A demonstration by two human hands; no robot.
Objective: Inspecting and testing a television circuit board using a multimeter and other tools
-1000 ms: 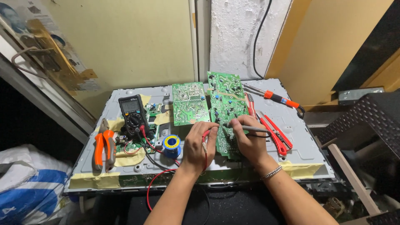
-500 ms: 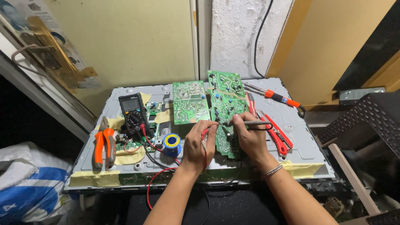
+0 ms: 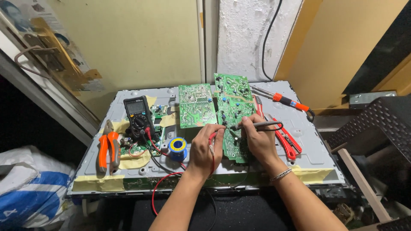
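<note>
Here, in the head view, the left hand (image 3: 204, 147) closes around a red test probe (image 3: 211, 139), its tip down on the long green circuit board (image 3: 233, 115) that lies on the grey metal panel (image 3: 312, 149). The right hand (image 3: 257, 139) pinches a black test probe (image 3: 257, 125) between thumb and fingers, its tip touching the same board just beside the red one. Red and black leads run left to a black multimeter (image 3: 138, 114). A blue solder spool (image 3: 177, 146) sits near the left hand, orange pliers (image 3: 108, 147) lie far left, a smaller green board (image 3: 196, 105) sits beside the long one, red-handled cutters (image 3: 286, 137) lie right of the right hand, and an orange screwdriver (image 3: 284, 100) lies beyond.
</note>
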